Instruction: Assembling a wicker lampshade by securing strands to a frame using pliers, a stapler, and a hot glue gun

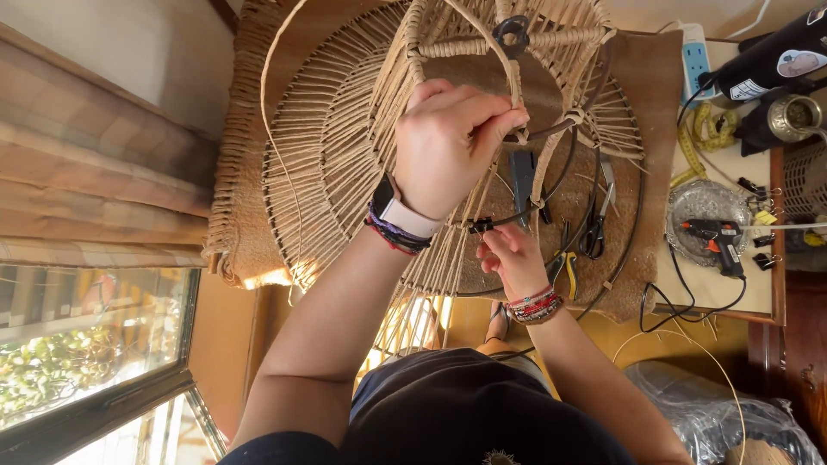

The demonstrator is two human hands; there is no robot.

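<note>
A large lamp-shade frame of dark wire wrapped in tan cord (pixel 345 146) rests on a brown mat (pixel 655 95) on the table. My left hand (pixel 452 142), with a white watch and bead bracelets at the wrist, is closed on a cord-wrapped rib high on the frame. Below it my right hand (pixel 514 258), wearing red bead bracelets, pinches the cord at a small black clip (pixel 480 226) on the lower wire ring. Scissors (pixel 596 226) and pliers (pixel 523 176) lie on the mat inside the frame, just beyond my right hand.
A black glue gun (pixel 715 237) lies on a glass dish at the right, its cable hanging over the table edge. A yellow tape measure (pixel 693 142), a white power strip (pixel 696 56) and a brass pot (pixel 792 116) sit further back. A window is at lower left.
</note>
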